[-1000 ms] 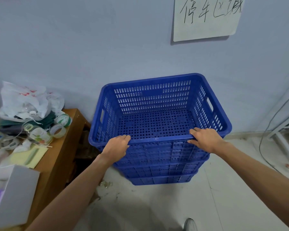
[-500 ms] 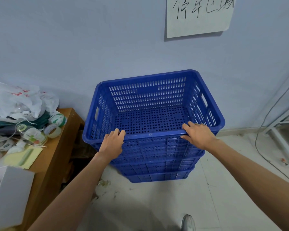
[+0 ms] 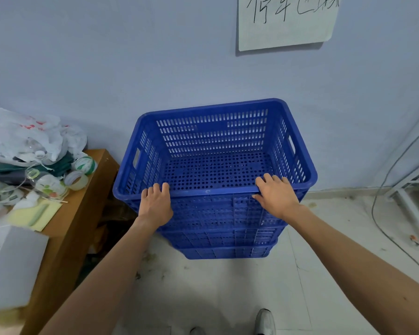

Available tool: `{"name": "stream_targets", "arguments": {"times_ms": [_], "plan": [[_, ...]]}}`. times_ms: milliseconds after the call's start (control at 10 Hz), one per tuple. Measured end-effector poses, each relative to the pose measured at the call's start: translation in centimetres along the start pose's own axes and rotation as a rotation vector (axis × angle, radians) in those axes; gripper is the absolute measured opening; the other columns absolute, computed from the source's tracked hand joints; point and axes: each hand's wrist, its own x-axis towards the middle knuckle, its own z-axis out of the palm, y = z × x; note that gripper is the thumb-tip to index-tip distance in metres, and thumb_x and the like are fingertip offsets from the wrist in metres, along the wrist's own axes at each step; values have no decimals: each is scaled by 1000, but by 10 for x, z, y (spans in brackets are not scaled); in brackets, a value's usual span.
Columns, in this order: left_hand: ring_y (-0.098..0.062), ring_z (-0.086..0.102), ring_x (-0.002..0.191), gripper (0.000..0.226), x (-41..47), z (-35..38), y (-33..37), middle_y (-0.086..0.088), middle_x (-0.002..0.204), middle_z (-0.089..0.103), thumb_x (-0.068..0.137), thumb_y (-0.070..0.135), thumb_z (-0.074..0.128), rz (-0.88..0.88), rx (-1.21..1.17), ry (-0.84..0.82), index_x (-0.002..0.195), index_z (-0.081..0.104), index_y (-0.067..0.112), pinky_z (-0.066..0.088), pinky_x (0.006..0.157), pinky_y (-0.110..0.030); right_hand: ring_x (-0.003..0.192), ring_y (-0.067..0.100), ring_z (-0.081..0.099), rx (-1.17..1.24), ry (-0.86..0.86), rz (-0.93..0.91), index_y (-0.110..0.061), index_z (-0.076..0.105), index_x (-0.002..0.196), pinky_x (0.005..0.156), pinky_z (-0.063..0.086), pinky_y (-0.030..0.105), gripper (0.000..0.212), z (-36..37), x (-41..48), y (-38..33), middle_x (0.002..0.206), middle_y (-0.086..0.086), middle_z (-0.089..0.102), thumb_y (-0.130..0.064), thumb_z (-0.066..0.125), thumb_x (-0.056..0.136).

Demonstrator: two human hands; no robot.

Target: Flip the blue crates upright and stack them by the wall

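The top blue crate [image 3: 215,151] stands upright, open side up, in the middle of the frame. It sits nested on a stack of blue crates [image 3: 223,238] on the floor [image 3: 228,298], with its far side close to the wall [image 3: 131,56]. I cannot tell whether it touches the wall.

The left hand [image 3: 155,205] rests on the near rim at the lower left of the crate. Its fingers [image 3: 156,189] lie loosely curled over the edge, with the palm against the outer face, more pressing than gripping. The right hand [image 3: 276,197] rests on the same rim further to the right, fingers spread and hooked a little over the edge, also without a firm grip. I think both hands are placed there to press the crate down and toward the wall, so that it settles straight into the stack.

At the left of the frame a wooden surface [image 3: 82,213] carries a plastic bag [image 3: 27,136] and rolls of tape [image 3: 76,180], just beside the stack. A paper sign [image 3: 286,20] hangs at the upper right.

Compared with one second ago, the left hand has moved from gripping the rim with the thumb on top to lying flatter against the front. The right hand has opened its fingers more. The crate itself looks unchanged in its position on the stack.
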Motion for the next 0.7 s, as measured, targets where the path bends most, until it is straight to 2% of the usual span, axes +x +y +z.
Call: {"name": "stream_targets", "arguments": {"times_ms": [100,200,300,400,500,600,700], "plan": [[-36,49,119,55,-3,1,6,-14,126,50,87,31,57,-55,-10,-4,134,39,9,36,106,-46,103,30,56,-6,18,-9,-15,48,119,90,43,45,37,4,0,2,113,8,54,-45,48,98],[-39,32,139,68,-11,2,16,-20,146,37,87,34,57,-108,-6,-23,142,32,4,23,117,-53,103,30,55,7,36,-19,-15,48,119,89,43,45,36,6,0,3,112,7,54,-44,49,98],[-38,3,151,91,-25,-4,31,-20,163,8,89,42,57,-143,-25,-112,155,8,2,8,122,-54,107,31,53,14,6,-11,-14,47,122,92,41,44,37,2,-4,2,115,8,54,-43,48,98],[-31,-10,153,99,-40,-13,35,-12,166,-10,91,42,56,-118,-95,-155,157,-8,5,13,123,-51,113,31,49,30,-21,52,-13,44,126,98,38,45,40,-3,-13,-4,122,10,51,-39,49,96],[-25,-10,153,99,-57,-26,35,-6,166,-14,92,41,58,-84,-163,-203,157,-10,8,27,119,-49,125,33,42,-15,-33,75,-10,33,140,111,30,47,59,-3,-30,-10,134,12,45,-38,51,92],[-24,-1,154,97,-81,-40,35,-5,167,-11,94,42,57,-114,-321,-247,158,-9,10,22,121,-45,146,35,17,-17,-39,84,-8,6,155,121,16,48,81,-7,-56,-16,157,16,21,-41,49,94],[-26,6,154,94,-111,-39,31,-6,167,-8,96,41,56,-127,-386,-275,158,-8,10,20,122,-39,151,32,0,39,-108,119,-12,-7,157,121,16,46,85,-12,-84,-21,164,15,-6,-43,46,97]]}}
